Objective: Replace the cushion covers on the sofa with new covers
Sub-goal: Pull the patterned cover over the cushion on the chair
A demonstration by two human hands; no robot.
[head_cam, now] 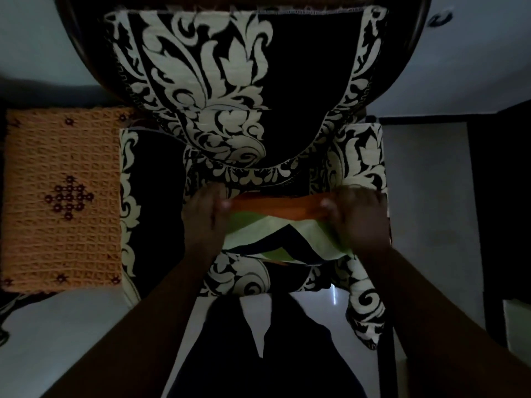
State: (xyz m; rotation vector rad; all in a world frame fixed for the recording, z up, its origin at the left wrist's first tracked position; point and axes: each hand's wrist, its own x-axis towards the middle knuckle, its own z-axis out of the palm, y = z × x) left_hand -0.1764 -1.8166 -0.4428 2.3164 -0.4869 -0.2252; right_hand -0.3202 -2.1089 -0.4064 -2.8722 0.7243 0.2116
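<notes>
A cushion cover (281,234) with pale green, black and white panels and an orange top edge lies on the seat of a sofa chair (230,90) clad in black-and-cream floral fabric. My left hand (205,218) grips the orange edge at its left end. My right hand (355,216) grips the same edge at its right end, and the orange band runs taut between them. Whether a cushion is inside the cover is hidden.
An orange crocheted cushion (61,196) with dark red flower motifs lies to the left of the chair. A loose flap of floral fabric (365,308) hangs off the seat's front right. Pale floor (431,211) lies at the right, my dark-clothed legs below.
</notes>
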